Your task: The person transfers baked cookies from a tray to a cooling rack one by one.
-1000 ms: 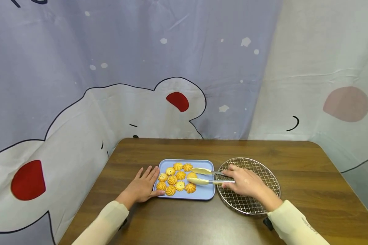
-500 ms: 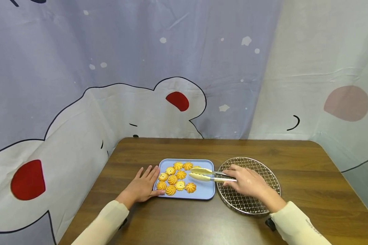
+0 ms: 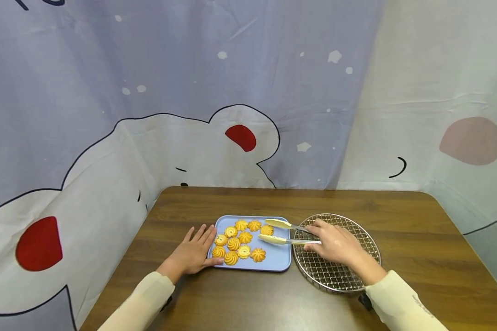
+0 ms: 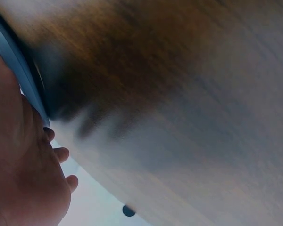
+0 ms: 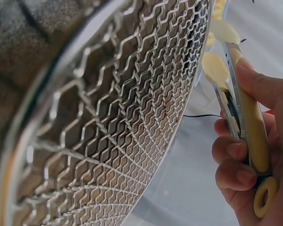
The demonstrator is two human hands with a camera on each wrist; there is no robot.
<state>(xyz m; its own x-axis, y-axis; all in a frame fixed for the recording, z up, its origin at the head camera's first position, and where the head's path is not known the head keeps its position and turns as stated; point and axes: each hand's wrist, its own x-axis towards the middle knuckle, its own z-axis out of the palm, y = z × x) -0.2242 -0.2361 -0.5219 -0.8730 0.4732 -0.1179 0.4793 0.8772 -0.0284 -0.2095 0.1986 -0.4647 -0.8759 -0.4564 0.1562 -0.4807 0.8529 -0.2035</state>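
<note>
A blue tray (image 3: pixel 277 263) bears several yellow swirl and flower-shaped cookies (image 3: pixel 234 243). My left hand (image 3: pixel 190 253) rests at the tray's left edge with fingers spread; in the left wrist view this hand (image 4: pixel 26 155) lies against the tray's side (image 4: pixel 19 66). My right hand (image 3: pixel 335 244) grips metal tongs (image 3: pixel 300 241) with pale yellow tips, held apart over the tray's right part. One cookie (image 3: pixel 267 230) lies by the upper tip, with nothing visibly pinched. In the right wrist view the fingers of my right hand (image 5: pixel 254 141) curl round the tongs (image 5: pixel 250 108).
A round wire rack (image 3: pixel 329 276) stands right of the tray, partly under my right hand and the tongs. Both are on a brown wooden table (image 3: pixel 240 299). A printed curtain (image 3: pixel 314 92) hangs behind the table.
The tongs closed partly over the right-hand cookie, then spread apart again. That cookie now lies farther up and right on the tray than a second ago. My left hand has stayed in place.
</note>
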